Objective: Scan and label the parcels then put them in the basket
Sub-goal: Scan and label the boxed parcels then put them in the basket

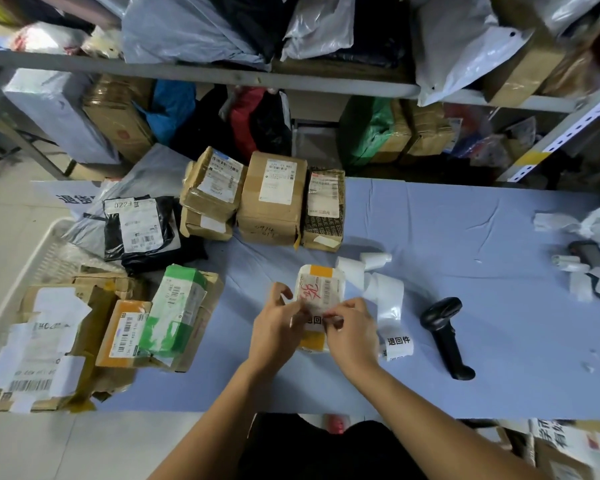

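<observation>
View from above of a person's two bare forearms reaching over a table (465,220) covered in pale blue cloth. A small white parcel (321,289) banded with orange tape lies flat at the middle of the table, directly under the fingertips of both hands. The left hand (278,327) and the right hand (352,332) meet over the parcel's near half, each with thumb and fingers closed in a pinch on one end of a small white label (314,319), held across the parcel's top; whether the label already touches the parcel cannot be told. The far half of the parcel is uncovered and shows a printed waybill with red handwriting. Just right of the parcel a loose strip of white labels (390,306) curls across the cloth, and further right a black handheld scanner (445,336) lies on its side, untouched. Behind the parcel stands a row of brown cardboard boxes (272,199). To the left lie a black plastic mailer (139,226) and a green and white packet (174,313) on top of other cartons. A white slatted basket (45,251) shows at the left edge, well apart from the hands.
</observation>
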`<state>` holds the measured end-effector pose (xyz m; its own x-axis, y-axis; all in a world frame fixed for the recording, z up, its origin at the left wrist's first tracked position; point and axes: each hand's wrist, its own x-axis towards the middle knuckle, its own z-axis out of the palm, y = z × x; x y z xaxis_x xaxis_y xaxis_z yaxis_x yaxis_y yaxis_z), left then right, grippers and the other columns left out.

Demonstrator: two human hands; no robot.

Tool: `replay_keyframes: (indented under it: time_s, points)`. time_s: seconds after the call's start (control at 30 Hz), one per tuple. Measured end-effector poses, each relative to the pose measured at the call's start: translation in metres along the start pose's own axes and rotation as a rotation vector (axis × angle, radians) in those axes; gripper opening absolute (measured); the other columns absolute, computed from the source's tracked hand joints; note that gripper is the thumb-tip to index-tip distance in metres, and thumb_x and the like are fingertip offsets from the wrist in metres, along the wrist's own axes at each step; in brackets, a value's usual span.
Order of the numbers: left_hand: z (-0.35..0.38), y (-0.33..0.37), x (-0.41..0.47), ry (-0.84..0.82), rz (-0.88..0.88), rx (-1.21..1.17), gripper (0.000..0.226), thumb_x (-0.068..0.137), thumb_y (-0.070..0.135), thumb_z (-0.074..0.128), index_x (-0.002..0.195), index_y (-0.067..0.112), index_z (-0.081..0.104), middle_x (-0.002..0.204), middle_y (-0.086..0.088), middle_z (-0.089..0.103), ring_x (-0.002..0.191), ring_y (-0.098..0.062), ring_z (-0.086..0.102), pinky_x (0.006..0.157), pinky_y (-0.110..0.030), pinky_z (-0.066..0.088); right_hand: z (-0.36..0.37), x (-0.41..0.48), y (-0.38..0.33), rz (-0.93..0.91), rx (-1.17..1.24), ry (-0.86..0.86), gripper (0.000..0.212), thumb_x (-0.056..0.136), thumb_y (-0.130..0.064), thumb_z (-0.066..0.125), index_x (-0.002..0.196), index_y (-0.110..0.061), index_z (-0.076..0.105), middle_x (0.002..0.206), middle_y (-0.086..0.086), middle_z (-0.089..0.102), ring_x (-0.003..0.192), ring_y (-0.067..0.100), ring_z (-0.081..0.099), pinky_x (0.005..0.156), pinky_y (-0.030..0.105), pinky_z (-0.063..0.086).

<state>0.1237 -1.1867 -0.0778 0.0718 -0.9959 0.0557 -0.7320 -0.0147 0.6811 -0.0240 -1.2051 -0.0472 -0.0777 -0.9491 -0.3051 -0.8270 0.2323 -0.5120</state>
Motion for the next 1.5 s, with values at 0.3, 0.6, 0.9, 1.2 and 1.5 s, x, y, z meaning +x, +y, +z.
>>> replay_keyframes:
  time_s: [0.3,0.6,0.9,1.2,1.5]
  points:
    - [-0.002,-0.005,-0.002,-0.057,-0.357,-0.540,0.041,0.079,0.021,0.082,0.111,0.030,0.057,0.109,0.017,0.057,0.101,-0.006,0.060,0.071,-0.015,0.052,-0.001,0.003,0.019,0.219,0.336,-0.054,0.068,0.084,-0.039,0.076,0.142,-0.024,0.044,0.137,-0.006,0.048,0.121,0.016,0.054,0.099,0.041,0.050]
    - [-0.008,-0.011,-0.010,-0.220,-0.411,-0.667,0.047,0.090,0.030,0.071,0.136,0.030,0.058,0.122,0.014,0.062,0.120,-0.012,0.056,0.094,-0.040,0.056,0.001,-0.013,0.017,0.153,0.516,-0.173,0.037,0.093,-0.032,0.066,0.130,-0.034,0.058,0.122,-0.011,0.064,0.103,0.016,0.065,0.089,0.042,0.059]
    - [-0.046,0.023,-0.043,-0.055,-0.305,-0.605,0.038,0.092,0.035,0.067,0.130,0.036,0.062,0.122,0.014,0.063,0.117,-0.010,0.058,0.089,-0.034,0.057,-0.032,-0.040,0.004,-0.090,0.498,-0.161,0.040,0.092,-0.037,0.067,0.131,-0.035,0.058,0.120,-0.014,0.065,0.098,0.012,0.067,0.088,0.042,0.059]
    - [-0.121,0.057,-0.116,0.207,-0.410,-0.608,0.033,0.091,0.030,0.068,0.124,0.032,0.065,0.115,0.008,0.067,0.108,-0.013,0.063,0.086,-0.037,0.059,-0.053,-0.098,-0.048,-0.337,0.542,-0.301,0.042,0.091,-0.030,0.070,0.132,-0.024,0.061,0.114,-0.010,0.067,0.088,0.004,0.067,0.074,0.024,0.058]
    - [-0.220,0.002,-0.221,0.470,-0.412,-0.640,0.043,0.087,0.038,0.073,0.129,0.040,0.063,0.121,0.003,0.065,0.111,-0.015,0.064,0.087,-0.033,0.058,0.006,-0.189,-0.141,-0.507,0.584,-0.465,0.040,0.087,-0.031,0.074,0.125,-0.022,0.067,0.106,-0.012,0.072,0.093,0.006,0.070,0.081,0.035,0.061]
